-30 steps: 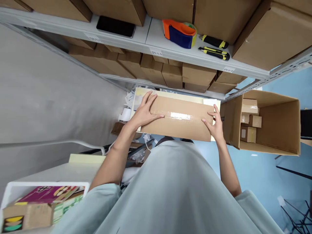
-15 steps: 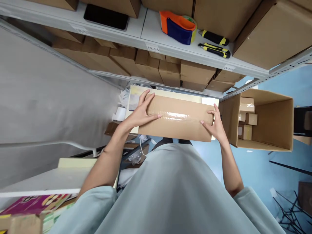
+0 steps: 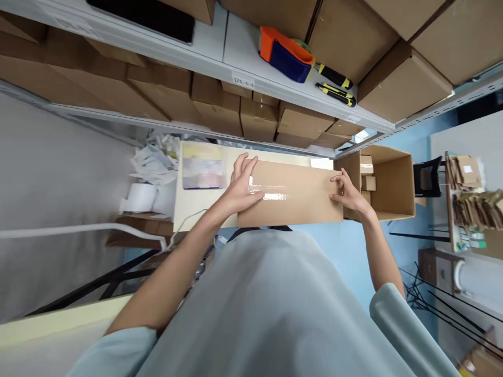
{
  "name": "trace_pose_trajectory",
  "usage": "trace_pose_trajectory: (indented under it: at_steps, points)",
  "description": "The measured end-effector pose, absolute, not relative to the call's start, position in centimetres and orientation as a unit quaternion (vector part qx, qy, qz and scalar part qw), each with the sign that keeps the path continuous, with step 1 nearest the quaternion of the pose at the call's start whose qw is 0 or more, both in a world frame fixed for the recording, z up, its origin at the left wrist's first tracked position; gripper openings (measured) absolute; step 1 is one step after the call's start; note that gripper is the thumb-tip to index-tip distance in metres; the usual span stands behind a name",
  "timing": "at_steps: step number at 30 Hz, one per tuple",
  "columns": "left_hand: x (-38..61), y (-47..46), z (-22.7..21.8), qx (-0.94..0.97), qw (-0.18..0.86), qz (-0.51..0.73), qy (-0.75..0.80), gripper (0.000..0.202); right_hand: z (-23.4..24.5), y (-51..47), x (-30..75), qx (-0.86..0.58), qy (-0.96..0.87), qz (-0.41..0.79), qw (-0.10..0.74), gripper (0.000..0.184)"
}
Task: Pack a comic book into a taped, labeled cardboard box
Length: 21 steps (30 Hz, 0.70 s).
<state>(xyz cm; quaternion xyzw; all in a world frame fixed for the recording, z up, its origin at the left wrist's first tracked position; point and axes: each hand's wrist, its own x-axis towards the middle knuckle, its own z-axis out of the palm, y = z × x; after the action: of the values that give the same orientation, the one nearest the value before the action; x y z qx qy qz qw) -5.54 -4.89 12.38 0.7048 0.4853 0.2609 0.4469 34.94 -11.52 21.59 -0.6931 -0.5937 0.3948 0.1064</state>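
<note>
A long, flat brown cardboard box (image 3: 301, 207) is held level in front of my body, with a strip of shiny clear tape (image 3: 275, 195) along its top face. My left hand (image 3: 240, 191) grips its left end, thumb on top and fingers at the far edge. My right hand (image 3: 348, 195) holds the right end, thumb and curled fingers at the edge. The box is over a pale cream table (image 3: 192, 207), and its right end is close to a large open carton (image 3: 395, 183). I cannot tell whether the box touches the table.
Metal shelving (image 3: 212, 63) full of brown boxes crosses the far side. On it lie a dark flat device (image 3: 145, 18), an orange and blue tape dispenser (image 3: 288, 55) and two yellow-black cutters (image 3: 337, 94). A white roll (image 3: 141, 198) stands left. Small boxes sit inside the open carton.
The box and both hands have moved right relative to the table, closer to the open carton. My view has shifted right, showing more of the table's left end. Both hands still hold the box.
</note>
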Motion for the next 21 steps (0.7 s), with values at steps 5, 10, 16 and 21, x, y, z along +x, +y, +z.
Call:
trace_pose_trajectory:
  at_steps: [5, 10, 16, 21]
  points:
    - [-4.3, -5.8, 13.0, 0.673, 0.448, 0.288, 0.514, 0.114, 21.5, -11.4, 33.5, -0.729, -0.58, 0.354, 0.087, 0.048]
    - [-4.5, -5.9, 13.1, 0.669, 0.469, 0.287, 0.5, 0.114, 21.9, -11.8, 32.8, -0.739, -0.562, 0.355, 0.107, 0.047]
    - [-4.7, -5.8, 13.1, 0.679, 0.46, 0.276, 0.502, 0.113, 21.4, -12.0, 33.4, -0.726, -0.568, 0.369, 0.122, 0.045]
    - [-4.2, -6.1, 13.7, 0.694, 0.437, 0.242, 0.518, 0.114, 20.6, -12.1, 33.6, -0.703, -0.597, 0.364, 0.13, 0.041]
